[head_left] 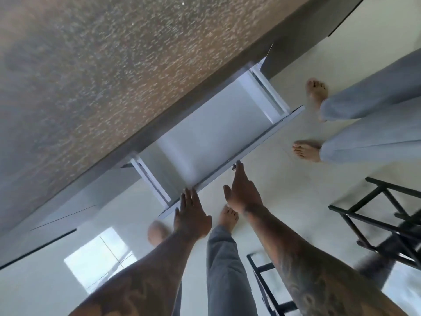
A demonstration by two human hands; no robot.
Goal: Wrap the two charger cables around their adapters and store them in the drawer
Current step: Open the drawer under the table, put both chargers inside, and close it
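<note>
A white drawer [268, 133] stands pulled out from under a speckled brown countertop [102, 76], and the part of its inside that shows is bare. My left hand [191, 215] lies flat, fingers together, against the drawer's front panel near its left end. My right hand [243, 190] is also flat, its fingertips touching the front panel by a small metal lock [234, 167]. Neither hand holds anything. No charger cable or adapter is in view.
Another person's bare feet [315, 92] and light trouser legs stand on the pale floor to the right of the drawer. Black metal stool frames [376, 215] stand at the right. My own legs and feet [227, 216] are below the drawer front.
</note>
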